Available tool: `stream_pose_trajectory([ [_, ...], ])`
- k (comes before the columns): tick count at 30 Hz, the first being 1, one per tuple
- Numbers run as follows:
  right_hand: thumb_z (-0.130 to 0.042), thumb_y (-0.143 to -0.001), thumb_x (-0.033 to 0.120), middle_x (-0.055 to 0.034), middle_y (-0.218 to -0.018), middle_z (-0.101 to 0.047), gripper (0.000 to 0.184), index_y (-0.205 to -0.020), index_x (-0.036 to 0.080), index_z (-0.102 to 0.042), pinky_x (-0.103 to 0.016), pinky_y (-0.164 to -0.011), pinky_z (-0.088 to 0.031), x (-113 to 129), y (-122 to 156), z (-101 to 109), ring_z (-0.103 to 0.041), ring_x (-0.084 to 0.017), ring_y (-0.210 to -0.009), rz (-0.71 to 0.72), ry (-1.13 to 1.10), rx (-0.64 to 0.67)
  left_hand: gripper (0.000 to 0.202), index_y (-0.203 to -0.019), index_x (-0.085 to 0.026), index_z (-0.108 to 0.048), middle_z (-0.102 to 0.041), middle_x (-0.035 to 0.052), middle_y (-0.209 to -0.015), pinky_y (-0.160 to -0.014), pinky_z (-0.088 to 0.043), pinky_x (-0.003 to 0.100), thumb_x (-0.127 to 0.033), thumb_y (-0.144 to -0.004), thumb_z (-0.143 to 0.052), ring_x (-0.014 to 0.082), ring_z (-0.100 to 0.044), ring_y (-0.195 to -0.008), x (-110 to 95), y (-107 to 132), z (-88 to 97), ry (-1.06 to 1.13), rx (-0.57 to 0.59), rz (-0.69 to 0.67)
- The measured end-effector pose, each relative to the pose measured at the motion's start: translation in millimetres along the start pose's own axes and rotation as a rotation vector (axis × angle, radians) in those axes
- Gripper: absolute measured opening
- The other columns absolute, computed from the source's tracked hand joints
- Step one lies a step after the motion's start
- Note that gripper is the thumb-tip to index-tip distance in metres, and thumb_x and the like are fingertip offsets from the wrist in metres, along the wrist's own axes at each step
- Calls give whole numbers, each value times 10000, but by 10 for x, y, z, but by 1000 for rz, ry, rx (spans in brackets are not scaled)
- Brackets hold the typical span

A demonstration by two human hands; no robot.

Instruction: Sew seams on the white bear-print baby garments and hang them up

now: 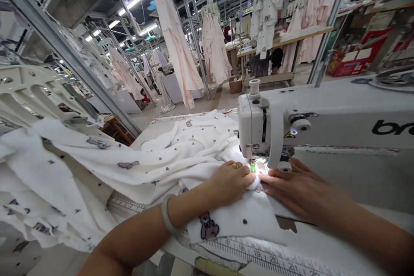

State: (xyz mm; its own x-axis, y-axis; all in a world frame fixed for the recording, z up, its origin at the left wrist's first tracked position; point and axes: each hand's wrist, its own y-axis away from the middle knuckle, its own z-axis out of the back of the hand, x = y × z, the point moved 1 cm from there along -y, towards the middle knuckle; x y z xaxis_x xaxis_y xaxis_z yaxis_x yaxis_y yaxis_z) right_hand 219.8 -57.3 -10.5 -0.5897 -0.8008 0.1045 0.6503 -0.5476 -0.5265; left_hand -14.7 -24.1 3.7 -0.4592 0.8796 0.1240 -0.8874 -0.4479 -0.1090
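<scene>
A white sewing machine (258,125) stands with its lit needle area and green presser foot (252,166) over white fabric (194,151) printed with small bears and dots. Just left of the foot, my left hand (229,181) presses the fabric with its fingers bent and closed on it. It wears a ring, and a pale bangle circles the wrist. On the other side of the foot, my right hand (294,185) has its fingertips closed on the fabric's edge; some of its fingers are hidden behind the machine's knob.
A ruler strip (258,255) runs along the table's near edge. White plastic hangers (39,90) and draped fabric stand at the left. Garments (176,39) hang from rails beyond the machine. A red box (349,60) sits at the far right, near other worktables.
</scene>
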Motion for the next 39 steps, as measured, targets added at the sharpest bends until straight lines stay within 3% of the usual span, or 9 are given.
stream_pose_trajectory([
  [5, -412, -1124, 305, 2, -939, -779, 306, -1095, 285, -716, -422, -899, -449, -11, -33, 68, -691, -216, -803, 40, -13, -33, 234, -1097, -156, -680, -726, 89, -1060, -938, -538, 381, -129, -881, -594, 249, -677, -1017, 67, -9, 21, 261, -45, 152],
  [9, -418, -1125, 316, 6, -981, -768, 300, -1189, 295, -711, -405, -945, -442, 34, -37, 66, -704, -204, -858, 34, -72, 10, 177, -911, -189, -680, -712, 34, -931, -851, -543, 327, -105, -882, -527, 204, -658, -901, 125, -53, 59, 571, -146, 391],
  [12, -413, -1127, 342, 6, -1014, -747, 299, -1226, 296, -691, -422, -987, -416, 63, -17, 20, -702, -208, -889, 17, -81, 56, 109, -801, -188, -639, -674, 20, -858, -825, -534, 319, -157, -894, -591, 196, -638, -849, 125, -84, 54, 621, -177, 439],
  [18, -381, -1131, 303, 9, -988, -722, 319, -1122, 293, -700, -418, -942, -394, 117, -37, 15, -679, -213, -879, 14, -55, 47, 144, -1028, -166, -682, -702, 71, -1069, -935, -516, 354, -162, -886, -708, 232, -637, -1034, 40, -30, 6, 261, -136, 211],
  [21, -362, -1129, 288, 17, -910, -693, 337, -1031, 281, -685, -421, -938, -378, 141, -70, 43, -661, -209, -825, 9, -69, 47, 73, -964, -168, -683, -699, 77, -1058, -954, -490, 375, -133, -958, -620, 233, -626, -1025, -19, 10, 53, -20, -79, 42],
  [24, -350, -1126, 270, 25, -861, -664, 343, -991, 271, -665, -435, -963, -357, 160, -96, 50, -639, -196, -754, 14, -55, 49, 176, -915, -158, -665, -690, 74, -1023, -901, -492, 360, -77, -997, -532, 216, -626, -961, -80, 13, 118, -165, 9, -60],
  [30, -359, -1085, 195, 5, -827, -654, 319, -959, 230, -650, -468, -993, -397, 173, -94, 52, -653, -190, -714, 37, -38, 42, 205, -919, -133, -650, -685, 91, -977, -920, -522, 355, 5, -950, -503, 218, -654, -938, -110, -36, 125, -163, 64, 35],
  [36, -518, -1071, 270, -76, -1256, -747, 304, -1343, 229, -648, -468, -1042, -474, 185, -44, 80, -683, -265, -1179, 166, -58, 20, 288, -1255, -79, -625, -699, 157, -1279, -1089, -497, 358, -62, -1006, -483, 230, -640, -1235, 46, 37, 72, -107, 0, 0],
  [39, -572, -1061, 318, -96, -1258, -757, 348, -1376, 188, -645, -462, -1087, -491, 276, -65, 116, -667, -275, -1245, 234, -111, 59, 366, -1368, -108, -570, -650, 129, -1425, -1153, -460, 357, -82, -1011, -494, 211, -587, -1348, 96, 104, 122, -51, 50, -17],
])
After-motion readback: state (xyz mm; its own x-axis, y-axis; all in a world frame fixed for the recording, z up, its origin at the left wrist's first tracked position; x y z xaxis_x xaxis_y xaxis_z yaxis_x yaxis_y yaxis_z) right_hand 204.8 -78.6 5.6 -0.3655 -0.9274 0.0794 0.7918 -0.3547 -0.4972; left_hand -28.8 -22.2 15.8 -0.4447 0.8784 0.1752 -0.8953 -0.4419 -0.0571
